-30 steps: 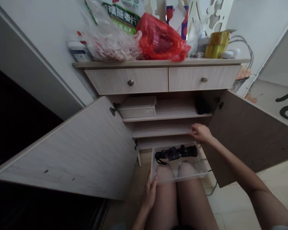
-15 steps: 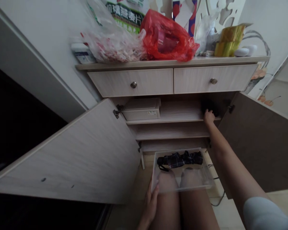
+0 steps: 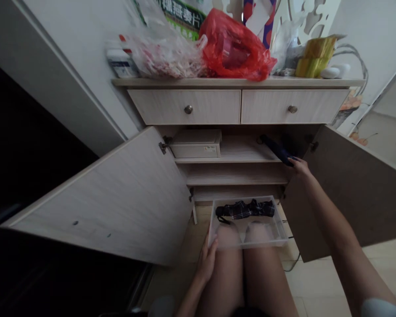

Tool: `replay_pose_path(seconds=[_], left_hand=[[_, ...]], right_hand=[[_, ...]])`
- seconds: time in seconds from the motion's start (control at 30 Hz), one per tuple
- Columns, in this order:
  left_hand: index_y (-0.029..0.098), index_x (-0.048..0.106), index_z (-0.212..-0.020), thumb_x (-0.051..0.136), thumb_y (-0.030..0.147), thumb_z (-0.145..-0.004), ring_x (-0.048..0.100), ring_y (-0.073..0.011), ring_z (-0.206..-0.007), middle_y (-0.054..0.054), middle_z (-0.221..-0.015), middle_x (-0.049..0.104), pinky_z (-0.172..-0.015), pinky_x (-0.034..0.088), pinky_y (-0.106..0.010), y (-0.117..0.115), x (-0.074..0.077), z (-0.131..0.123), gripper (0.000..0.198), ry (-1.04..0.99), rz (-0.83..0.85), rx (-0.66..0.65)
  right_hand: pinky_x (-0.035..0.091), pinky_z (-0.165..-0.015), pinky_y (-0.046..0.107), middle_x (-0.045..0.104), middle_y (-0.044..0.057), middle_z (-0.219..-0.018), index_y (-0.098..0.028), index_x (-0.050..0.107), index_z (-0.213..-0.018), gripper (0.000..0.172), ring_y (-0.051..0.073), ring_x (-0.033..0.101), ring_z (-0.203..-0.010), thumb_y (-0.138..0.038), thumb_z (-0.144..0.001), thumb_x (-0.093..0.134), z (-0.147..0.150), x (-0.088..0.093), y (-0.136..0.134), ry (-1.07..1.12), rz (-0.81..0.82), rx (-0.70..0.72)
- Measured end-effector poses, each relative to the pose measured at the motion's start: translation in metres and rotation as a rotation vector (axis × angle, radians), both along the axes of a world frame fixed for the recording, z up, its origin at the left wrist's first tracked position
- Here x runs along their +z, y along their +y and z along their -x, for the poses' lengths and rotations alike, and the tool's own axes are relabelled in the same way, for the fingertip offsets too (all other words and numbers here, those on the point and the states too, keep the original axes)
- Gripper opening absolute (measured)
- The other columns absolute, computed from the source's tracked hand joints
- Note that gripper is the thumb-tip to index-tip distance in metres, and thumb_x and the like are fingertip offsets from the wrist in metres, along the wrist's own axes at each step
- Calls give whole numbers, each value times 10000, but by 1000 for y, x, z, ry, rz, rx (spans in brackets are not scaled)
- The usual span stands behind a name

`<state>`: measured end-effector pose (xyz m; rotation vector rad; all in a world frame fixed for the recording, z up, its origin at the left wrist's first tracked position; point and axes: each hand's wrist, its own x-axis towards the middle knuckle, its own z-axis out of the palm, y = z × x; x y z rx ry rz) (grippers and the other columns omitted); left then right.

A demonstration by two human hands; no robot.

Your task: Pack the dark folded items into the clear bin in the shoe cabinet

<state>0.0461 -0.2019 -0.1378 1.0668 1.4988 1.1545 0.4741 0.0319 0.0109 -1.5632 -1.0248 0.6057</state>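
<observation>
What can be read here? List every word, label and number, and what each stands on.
"燕麦片", on the green package; the characters before it are cut off or blurred.
Label on the box: too small to read.
Label on the bottle: too blurred to read.

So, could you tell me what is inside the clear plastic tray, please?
The clear plastic tray holds a folded plaid umbrella; the knees show through its base. Anything beneath the umbrella is hidden.
</observation>
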Motion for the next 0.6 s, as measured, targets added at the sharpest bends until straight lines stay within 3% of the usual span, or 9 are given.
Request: replay_pose_path(seconds=[0.17,0.33,0.43,0.6], left_hand=[[201,705,-1221,601,728,-739,535,-359,-1389,-148,-1363,679,-1235,323,-532,0,-2,-2,721,-29,-17,-25],[195,712,-1221,600,697,-767,468,-358,-1449,-153,-1348,686,-1252,287,-529,-1,3,-4,687,-30,-59,-32],[199,694,-1259,605,694,-770,454,-355,-1461,-145,-1373,674,-1262,266,-528,-1,5,-5,702,-19,-65,-15],[206,614,-1383,603,699,-777,437,-340,-1476,-145,-1496,582,-1252,302,-505,-1,4,-7,782,-62,-61,-28]], right_hand=[[610,-605,319,737,84,-880,-205,734,-1019,331,211,702,-722,-370,-738,785,-6,8,-52,202,33,123],[550,-559,283,766,74,-892,-201,763,-1104,520,185,669,-652,-474,-668,835,-3,13,-112,114,70,319],[574,-663,320,781,91,-944,-184,777,-1129,618,212,695,-742,-552,-637,851,10,9,-145,41,112,483],[584,-894,427,780,111,-1085,-224,805,-1090,572,281,723,-967,-623,-680,819,41,-13,-182,-41,185,705]])
